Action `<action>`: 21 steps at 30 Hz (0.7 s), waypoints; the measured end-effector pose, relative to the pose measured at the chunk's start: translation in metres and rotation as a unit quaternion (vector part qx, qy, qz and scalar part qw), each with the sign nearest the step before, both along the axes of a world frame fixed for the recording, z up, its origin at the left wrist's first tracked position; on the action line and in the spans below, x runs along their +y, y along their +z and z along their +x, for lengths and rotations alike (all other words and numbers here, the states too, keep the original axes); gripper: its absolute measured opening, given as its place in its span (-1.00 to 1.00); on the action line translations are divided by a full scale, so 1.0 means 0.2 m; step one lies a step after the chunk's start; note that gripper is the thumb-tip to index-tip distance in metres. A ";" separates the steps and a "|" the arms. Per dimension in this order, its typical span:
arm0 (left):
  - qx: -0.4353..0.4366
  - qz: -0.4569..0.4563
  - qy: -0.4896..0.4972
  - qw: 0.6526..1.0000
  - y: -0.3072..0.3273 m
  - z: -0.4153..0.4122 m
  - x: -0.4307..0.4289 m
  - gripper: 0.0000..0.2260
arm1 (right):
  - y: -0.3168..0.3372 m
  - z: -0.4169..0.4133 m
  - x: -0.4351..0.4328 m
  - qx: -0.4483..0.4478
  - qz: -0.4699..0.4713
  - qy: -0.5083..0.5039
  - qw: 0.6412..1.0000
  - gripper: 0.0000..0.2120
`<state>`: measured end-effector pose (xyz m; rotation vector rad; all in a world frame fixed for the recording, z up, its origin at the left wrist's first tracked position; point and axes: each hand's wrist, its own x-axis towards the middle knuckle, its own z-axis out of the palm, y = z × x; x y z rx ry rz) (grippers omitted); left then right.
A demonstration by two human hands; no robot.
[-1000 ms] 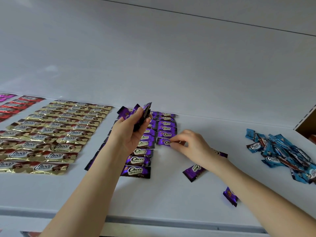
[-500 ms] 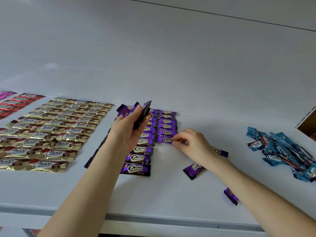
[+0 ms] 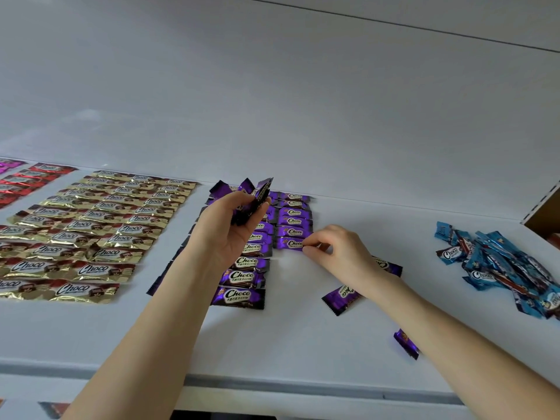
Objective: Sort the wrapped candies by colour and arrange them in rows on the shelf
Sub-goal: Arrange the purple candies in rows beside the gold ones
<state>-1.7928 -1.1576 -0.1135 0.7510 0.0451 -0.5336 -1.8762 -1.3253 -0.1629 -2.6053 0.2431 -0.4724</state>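
Observation:
Purple wrapped candies lie in rows [image 3: 293, 221] at the middle of the white shelf [image 3: 272, 334]. My left hand [image 3: 225, 230] is raised above them and grips a bunch of purple candies [image 3: 248, 195]. My right hand [image 3: 338, 253] pinches the right end of the nearest candy [image 3: 289, 244] in the right-hand purple row. Loose purple candies lie under and beside my right wrist [image 3: 341, 295], and one more [image 3: 406, 344] near the shelf's front.
Gold candies in rows [image 3: 88, 228] fill the left part, with red ones [image 3: 27, 180] beyond them at the far left. A heap of blue candies [image 3: 497, 268] lies at the right. A brown box corner [image 3: 545, 216] shows at the right edge.
My right hand has slid the pinched purple candy slightly back and into line under the right-hand row. My left hand holds its bunch in much the same place.

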 end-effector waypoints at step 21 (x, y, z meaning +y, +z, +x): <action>-0.164 0.163 -0.131 0.964 0.00 -0.11 -0.04 -0.84 | 0.24 -0.03 0.04 -0.104 0.432 0.080 0.892 -0.89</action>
